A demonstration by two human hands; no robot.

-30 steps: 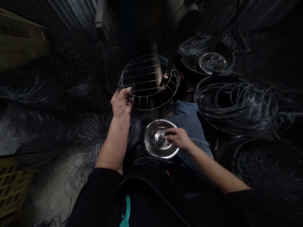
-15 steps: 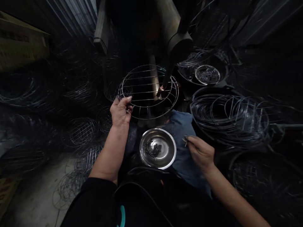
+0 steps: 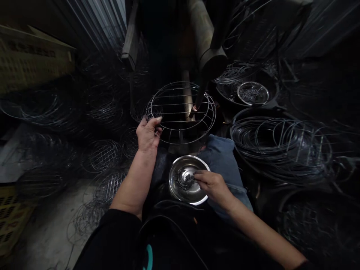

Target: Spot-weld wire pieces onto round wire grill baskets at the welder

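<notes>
My left hand [image 3: 149,134] is closed on the near left rim of a round wire rack [image 3: 171,112], which has parallel cross wires and a double ring. The rack sits level around the tip of a dark rod [image 3: 198,100] that reaches down from a machine. Over the right side of a shiny metal bowl [image 3: 174,187] is my right hand [image 3: 215,187], its fingers pinched together. Small wire pieces [image 3: 185,180] lie in the bowl. What the right fingertips hold, if anything, is too small to make out.
A thick metal cylinder [image 3: 201,30] slants down above the rack. Coiled wire [image 3: 253,146] fills a dark tub at right, and a small bowl [image 3: 253,93] of wire bits stands behind it. Round wire racks [image 3: 105,153] are piled at left, near yellow crates [image 3: 17,217].
My right hand has moved left, from above the blue-clad knee to over the bowl. My left hand keeps its hold on the rack. The whole view has shifted slightly.
</notes>
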